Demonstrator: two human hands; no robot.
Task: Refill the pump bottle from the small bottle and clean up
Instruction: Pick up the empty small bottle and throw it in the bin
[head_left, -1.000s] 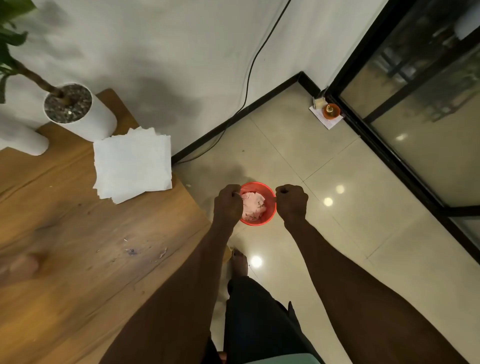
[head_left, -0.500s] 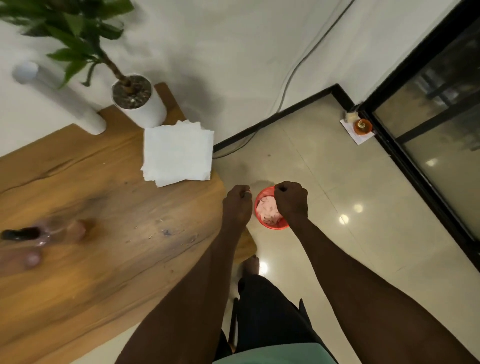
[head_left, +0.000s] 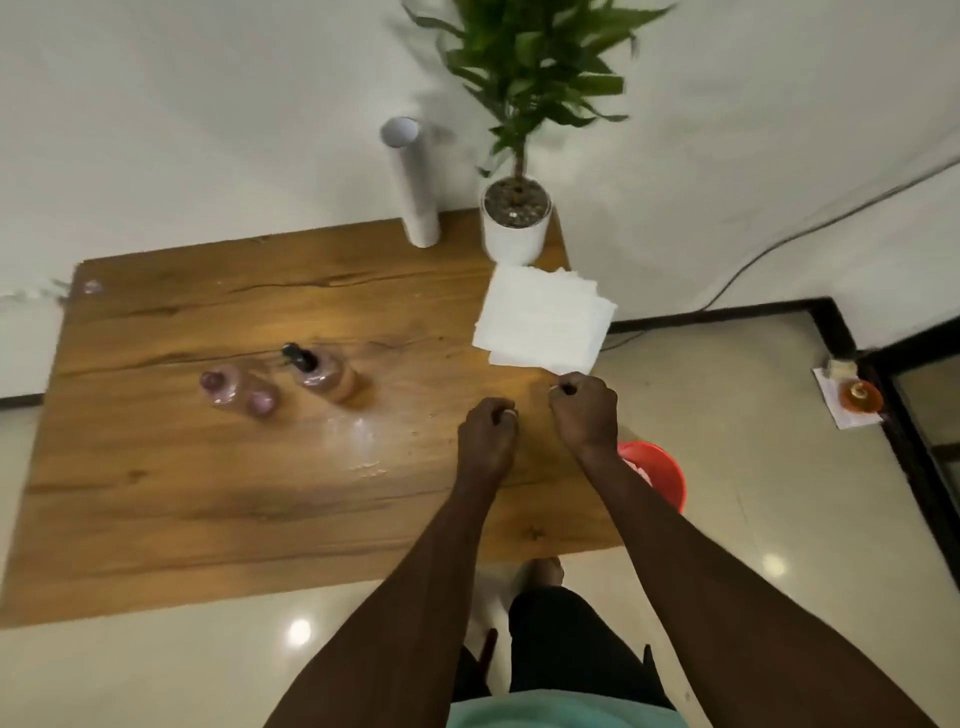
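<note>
The hands had come up from the red bin (head_left: 660, 470) and back over the worktop (head_left: 218, 499), so a tissue was likely binned. Left hand (head_left: 488, 428) and right hand (head_left: 584, 410) were both clenched, apparently empty. The pump bottle (head_left: 322, 374) and small bottle (head_left: 236, 392) stood well to their left, past a wet patch (head_left: 356, 441).

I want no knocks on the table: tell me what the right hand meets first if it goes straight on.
Probably the stack of paper napkins: the right hand points up the picture at its near edge. How high the hand hangs above the table is unclear.
</note>
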